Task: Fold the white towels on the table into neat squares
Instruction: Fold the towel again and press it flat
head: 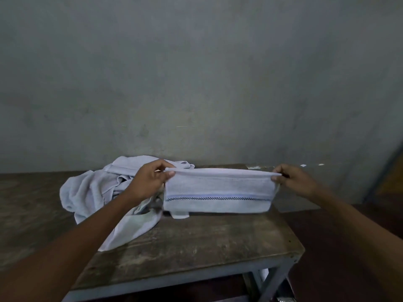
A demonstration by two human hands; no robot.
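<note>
A white towel (218, 189) with a blue stripe and a dark dotted line hangs doubled over, stretched between my two hands above the wooden table (196, 243). My left hand (150, 182) pinches its top left corner. My right hand (296, 180) pinches the top right corner. The towel's lower edge touches the tabletop, and a small tag sticks out at its bottom left. A heap of crumpled white towels (91, 192) lies on the table to the left, partly behind my left forearm.
The table has a grey metal frame (270, 282) and its right front corner is near. A bare grey wall (196, 73) rises right behind the table. Dark floor lies to the right of the table.
</note>
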